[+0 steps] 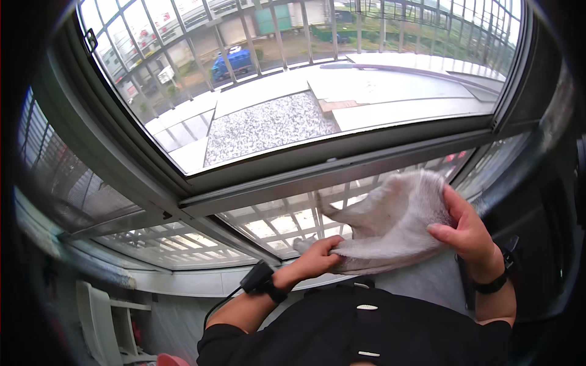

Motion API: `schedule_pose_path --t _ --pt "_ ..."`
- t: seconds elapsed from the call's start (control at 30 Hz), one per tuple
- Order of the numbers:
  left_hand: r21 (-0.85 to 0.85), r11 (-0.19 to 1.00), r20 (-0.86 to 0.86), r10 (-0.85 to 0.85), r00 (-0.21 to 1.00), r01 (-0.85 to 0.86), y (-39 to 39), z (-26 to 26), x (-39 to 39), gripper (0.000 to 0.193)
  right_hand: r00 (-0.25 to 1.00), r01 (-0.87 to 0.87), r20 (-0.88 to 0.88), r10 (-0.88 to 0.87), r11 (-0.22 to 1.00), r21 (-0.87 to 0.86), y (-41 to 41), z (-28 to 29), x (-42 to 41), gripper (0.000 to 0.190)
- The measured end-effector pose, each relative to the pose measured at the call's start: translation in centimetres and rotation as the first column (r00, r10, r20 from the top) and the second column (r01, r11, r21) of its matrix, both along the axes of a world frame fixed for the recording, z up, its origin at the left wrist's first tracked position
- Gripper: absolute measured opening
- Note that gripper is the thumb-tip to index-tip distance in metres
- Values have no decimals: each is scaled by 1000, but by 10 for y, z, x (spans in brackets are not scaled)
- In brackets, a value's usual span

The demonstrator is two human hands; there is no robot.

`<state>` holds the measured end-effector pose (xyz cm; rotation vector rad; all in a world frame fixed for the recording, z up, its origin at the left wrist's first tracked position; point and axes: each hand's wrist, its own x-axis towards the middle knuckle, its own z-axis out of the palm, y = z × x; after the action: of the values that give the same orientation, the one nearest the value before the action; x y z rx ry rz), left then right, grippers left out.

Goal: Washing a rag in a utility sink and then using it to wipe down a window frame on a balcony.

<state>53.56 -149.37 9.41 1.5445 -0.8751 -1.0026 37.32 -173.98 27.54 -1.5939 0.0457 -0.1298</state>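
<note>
A greyish-white cloth point(412, 224), bunched and hanging in folds, is stretched between my two hands in front of the window. My left hand point(320, 256) pinches its lower left edge, and a loose end of it sticks out past the fingers. Higher up, my right hand point(462, 224) grips the cloth's right side with the thumb in front. Behind the cloth is the lower window pane point(274, 224), through which bars show. The fingertips behind the cloth are hidden.
A metal window frame point(339, 153) crosses just beyond my hands, around a large upper pane or opening. Outside are a barred grille point(274, 36), a ledge with pale boards point(393, 87) and a blue truck point(233, 61). White plastic furniture point(98, 320) stands at lower left beside something pink point(171, 360).
</note>
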Motion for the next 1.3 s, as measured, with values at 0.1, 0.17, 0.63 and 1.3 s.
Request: schedule_pose_path --t 0.1,0.17,0.63,1.3 --pt "-126 983 -185 108 977 -132 3 26 0 32 971 -199 -238 12 587 -784 -49 -10 1 59" --pt "-87 989 -212 101 972 -122 -5 66 -10 38 965 -260 -261 35 290 -921 -59 -32 -7 37" --pt "-666 231 97 969 226 -709 89 146 7 17 849 -130 316 424 746 -653 -6 3 60 48" --pt "-490 852 872 475 -120 -186 -181 57 38 38 960 -270 -90 265 794 -544 -78 -87 37 24"
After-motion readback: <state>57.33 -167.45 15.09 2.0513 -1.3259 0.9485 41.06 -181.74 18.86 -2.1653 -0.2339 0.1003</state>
